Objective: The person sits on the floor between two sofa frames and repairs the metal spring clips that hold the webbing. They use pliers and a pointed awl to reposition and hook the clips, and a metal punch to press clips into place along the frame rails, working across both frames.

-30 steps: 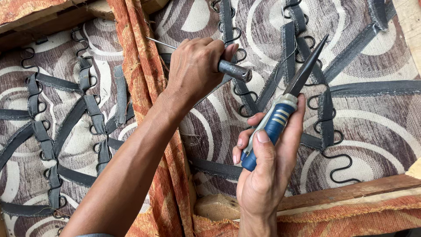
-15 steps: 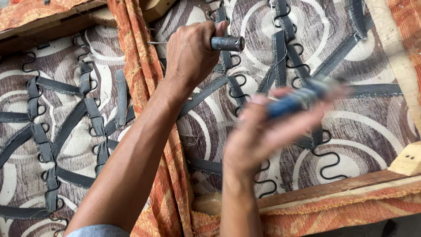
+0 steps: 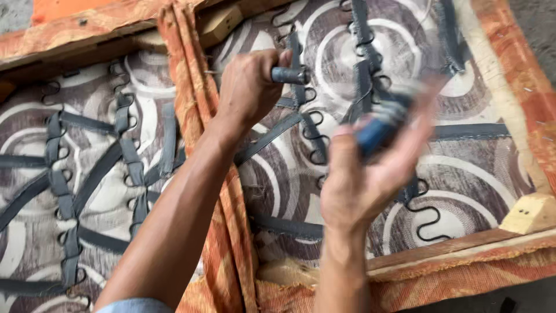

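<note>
My left hand [image 3: 249, 87] is shut around a tool with a grey handle [image 3: 289, 75]. Its thin metal shaft points left into the orange fabric strip [image 3: 185, 98] that runs down the middle of the upturned seat frame. My right hand [image 3: 362, 185] grips a blue-handled tool [image 3: 379, 124], blurred by motion, held a little to the right of and below the grey handle. Under both hands lie patterned fabric, dark zigzag springs [image 3: 428, 217] and grey straps [image 3: 63, 191].
A wooden frame rail [image 3: 446, 248] edged with orange upholstery runs along the near side. A pale wooden corner block [image 3: 530, 211] sits at the right. Another wooden block [image 3: 223, 20] lies at the top of the orange strip.
My right hand has tipped the blue-handled tool from upright to a blurred swing toward the grey handle. My left hand has stayed at the orange strip.
</note>
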Available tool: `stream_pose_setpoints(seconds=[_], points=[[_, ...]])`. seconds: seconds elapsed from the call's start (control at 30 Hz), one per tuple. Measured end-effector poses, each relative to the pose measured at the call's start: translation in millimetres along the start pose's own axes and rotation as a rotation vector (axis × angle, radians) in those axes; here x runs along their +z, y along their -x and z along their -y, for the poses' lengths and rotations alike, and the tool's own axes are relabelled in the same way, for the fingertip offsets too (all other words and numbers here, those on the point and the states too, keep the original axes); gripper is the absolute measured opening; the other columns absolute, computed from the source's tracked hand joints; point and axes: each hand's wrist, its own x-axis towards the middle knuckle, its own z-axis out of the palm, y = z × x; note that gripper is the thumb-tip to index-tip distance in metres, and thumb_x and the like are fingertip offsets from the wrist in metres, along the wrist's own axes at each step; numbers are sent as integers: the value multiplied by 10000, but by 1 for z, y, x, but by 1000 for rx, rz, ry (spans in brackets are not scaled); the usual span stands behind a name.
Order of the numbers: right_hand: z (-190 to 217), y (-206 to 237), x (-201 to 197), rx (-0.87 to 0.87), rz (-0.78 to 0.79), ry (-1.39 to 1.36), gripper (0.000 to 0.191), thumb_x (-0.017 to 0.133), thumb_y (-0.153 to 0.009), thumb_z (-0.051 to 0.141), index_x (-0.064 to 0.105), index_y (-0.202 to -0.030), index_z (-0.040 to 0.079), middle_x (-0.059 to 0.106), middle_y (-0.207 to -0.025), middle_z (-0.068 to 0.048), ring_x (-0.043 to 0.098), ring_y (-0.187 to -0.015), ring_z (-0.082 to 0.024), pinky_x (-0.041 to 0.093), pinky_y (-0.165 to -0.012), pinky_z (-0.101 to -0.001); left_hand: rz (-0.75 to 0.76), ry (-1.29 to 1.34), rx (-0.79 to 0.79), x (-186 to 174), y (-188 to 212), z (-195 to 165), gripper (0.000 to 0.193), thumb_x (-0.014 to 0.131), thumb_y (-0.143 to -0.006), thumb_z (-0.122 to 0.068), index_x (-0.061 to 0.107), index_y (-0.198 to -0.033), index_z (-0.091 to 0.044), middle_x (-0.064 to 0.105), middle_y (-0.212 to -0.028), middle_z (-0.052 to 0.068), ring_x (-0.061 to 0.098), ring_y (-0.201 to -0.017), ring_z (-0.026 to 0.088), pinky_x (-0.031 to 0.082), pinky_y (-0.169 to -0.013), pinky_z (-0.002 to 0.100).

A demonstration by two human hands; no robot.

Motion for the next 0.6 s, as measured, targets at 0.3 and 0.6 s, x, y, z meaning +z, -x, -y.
stream_pose_setpoints(seconds=[0.3,0.6], points=[[-2,32,-12,90,265,-29,772,654,-1008,139,236,-1652,68,532,-1158,-71,543,-773,-94,583,-610,-213,64,78,-231,-57,69,59,586,512,-1145,-400,514,-698,-20,512,-644,109,463,-567,229,353,-515,405],[15,54,-3,372,163,-215,926,665,-902,172,149,-1659,39,558,-999,-45,561,-735,-93,544,-576,-217,-668,1238,-687,-150,179,167,389,541,-1122,-426,553,-907,-102,746,-1002,147,769,-1149,322,634,-1046,454]])
